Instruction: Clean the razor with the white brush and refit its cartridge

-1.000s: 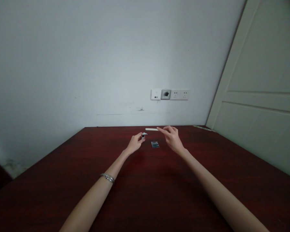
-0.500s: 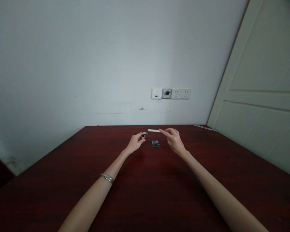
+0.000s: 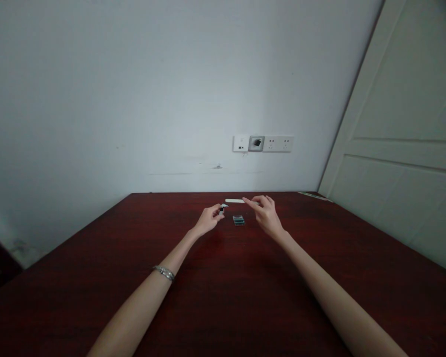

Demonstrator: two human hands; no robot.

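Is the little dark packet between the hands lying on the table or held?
Lying flat on the table: the packet sits apart from the left hand and right hand.

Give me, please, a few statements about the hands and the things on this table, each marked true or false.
1. The left hand pinches a small black-and-white item. True.
2. The dark packet is held in the right hand. False: it lies on the table, between the two hands.
3. A bracelet sits on the left wrist. True.
4. The white stick lies by the left elbow. False: it is far across the table, at the right hand's fingertips; whether they grip it cannot be told.
5. The sockets are set in the door. False: they are in the wall behind the table.
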